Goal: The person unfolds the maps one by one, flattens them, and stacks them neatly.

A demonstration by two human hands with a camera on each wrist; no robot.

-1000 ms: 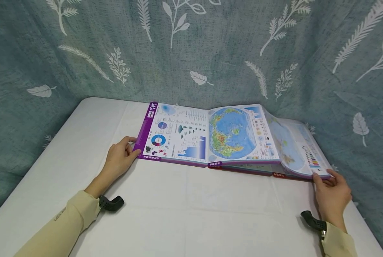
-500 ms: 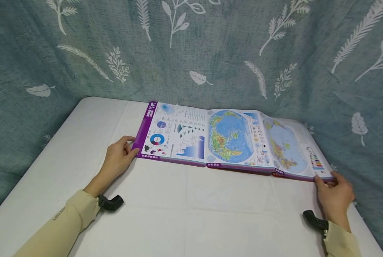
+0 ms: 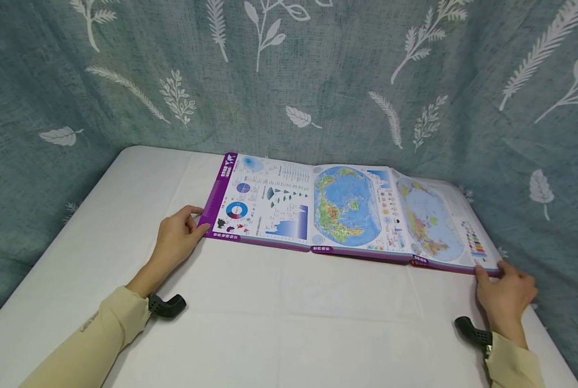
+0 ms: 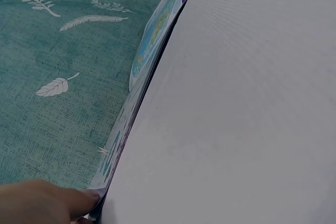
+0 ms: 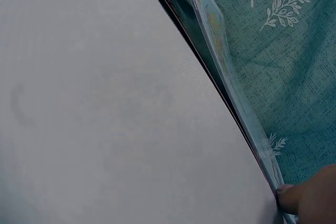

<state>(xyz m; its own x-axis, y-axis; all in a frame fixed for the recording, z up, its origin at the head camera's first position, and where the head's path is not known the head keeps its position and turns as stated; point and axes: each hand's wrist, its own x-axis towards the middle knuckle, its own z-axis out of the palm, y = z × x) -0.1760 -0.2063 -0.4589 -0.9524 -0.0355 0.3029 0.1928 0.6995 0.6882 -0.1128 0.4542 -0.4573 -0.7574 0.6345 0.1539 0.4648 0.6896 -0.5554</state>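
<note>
A long fold-out map booklet (image 3: 289, 205) with purple edging lies spread across the back of the table. Its left panel carries charts, and the middle and right panels carry world maps. At its lower left corner my left hand (image 3: 178, 236) pinches the purple edge, thumb on top. My right hand (image 3: 504, 293) pinches the lower right corner the same way. In the left wrist view the left thumb (image 4: 81, 201) presses on the booklet's corner. The right thumb (image 5: 291, 196) does so in the right wrist view, where a dark gap shows under the raised page edge.
The white table (image 3: 289, 323) stretches in front of the booklet. A blue-green curtain (image 3: 289, 81) with white leaf prints hangs right behind it and along both sides. A black curved device sits on each wrist, the left one (image 3: 167, 307) above the tabletop.
The right hand has moved slightly right and down with the right panel. The middle and right panels have flattened and spread out. The left hand has stayed almost still.
</note>
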